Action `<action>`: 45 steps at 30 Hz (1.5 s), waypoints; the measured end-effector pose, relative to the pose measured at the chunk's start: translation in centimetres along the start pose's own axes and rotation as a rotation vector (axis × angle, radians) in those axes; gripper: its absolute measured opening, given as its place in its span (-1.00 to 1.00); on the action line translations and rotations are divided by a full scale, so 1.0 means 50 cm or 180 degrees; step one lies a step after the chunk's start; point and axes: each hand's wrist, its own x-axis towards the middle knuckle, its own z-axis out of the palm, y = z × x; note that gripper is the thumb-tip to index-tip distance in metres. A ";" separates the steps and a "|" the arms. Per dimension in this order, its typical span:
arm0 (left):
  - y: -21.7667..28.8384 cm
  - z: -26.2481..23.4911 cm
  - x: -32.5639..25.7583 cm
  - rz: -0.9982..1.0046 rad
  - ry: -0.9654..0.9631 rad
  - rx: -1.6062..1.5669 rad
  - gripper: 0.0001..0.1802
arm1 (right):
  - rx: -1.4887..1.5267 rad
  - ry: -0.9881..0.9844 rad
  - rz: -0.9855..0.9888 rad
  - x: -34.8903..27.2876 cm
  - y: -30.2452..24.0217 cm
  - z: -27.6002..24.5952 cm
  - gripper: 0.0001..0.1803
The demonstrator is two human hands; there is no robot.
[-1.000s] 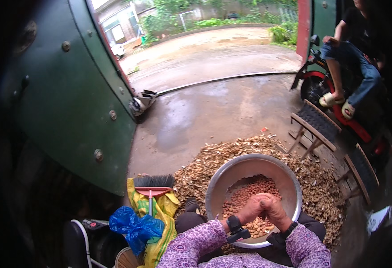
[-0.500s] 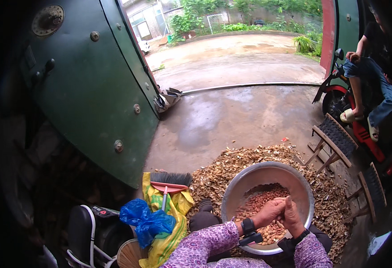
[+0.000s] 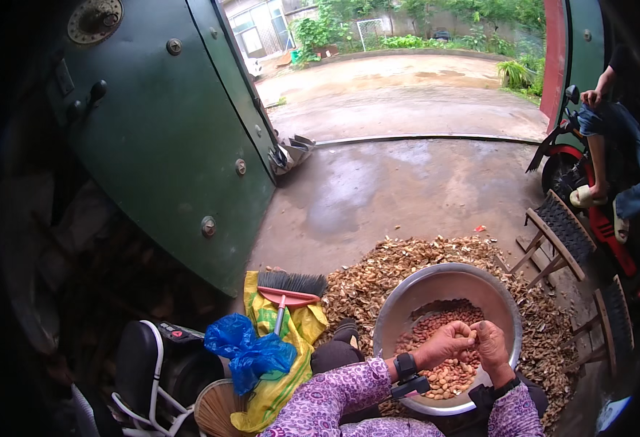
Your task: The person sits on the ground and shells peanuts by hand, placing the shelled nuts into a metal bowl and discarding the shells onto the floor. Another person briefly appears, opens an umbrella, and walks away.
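Both hands, left hand (image 3: 447,342) and right hand (image 3: 492,342), pinched closed together over bowl (image 3: 407,306) of peanuts (image 3: 436,331); item gripped too small to tell.

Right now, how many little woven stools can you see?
2: one stool right of the shell pile, beside the motorbike; another stool nearer, by the metal bowl. More may be hidden.
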 end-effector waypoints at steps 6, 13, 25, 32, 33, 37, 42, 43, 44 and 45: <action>0.018 -0.008 -0.011 0.0008 0.0169 0.0244 -0.80 | -0.0777 -0.0084 -0.0408 0.004 -0.008 0.008 -0.58; 0.016 -0.011 -0.016 -0.0004 0.0223 0.0444 -0.83 | -0.1138 -0.0337 -0.0299 0.002 0.000 0.002 -0.62; 0.018 0.009 -0.019 -0.0108 0.0166 0.0265 -0.83 | -0.1088 -0.0288 -0.0402 -0.009 -0.019 0.018 -0.51; 0.009 0.009 0.001 -0.0075 0.0074 0.0156 -0.83 | -0.0946 -0.0169 -0.0350 -0.007 0.000 -0.001 -0.50; 0.012 0.015 0.003 -0.0063 0.0087 0.0150 -0.83 | -0.0788 -0.0137 -0.0270 -0.010 -0.006 0.001 -0.52; 0.001 0.016 0.017 -0.0093 0.0059 0.0141 -0.84 | -0.0564 -0.0052 -0.0198 -0.016 -0.011 -0.003 -0.54; -0.004 0.016 0.021 -0.0165 0.0029 0.0211 -0.85 | -0.0610 0.0007 -0.0218 -0.015 -0.008 -0.006 -0.54; -0.006 0.012 0.023 -0.0194 0.0047 0.0132 -0.84 | -0.0555 -0.0025 -0.0194 -0.016 -0.009 -0.004 -0.54; -0.006 0.011 0.024 -0.0225 0.0063 0.0056 -0.84 | -0.0499 -0.0055 -0.0171 -0.017 -0.012 -0.001 -0.54; -0.006 0.013 0.024 -0.0230 0.0096 0.0061 -0.84 | -0.0482 -0.0076 -0.0105 -0.021 -0.026 0.005 -0.53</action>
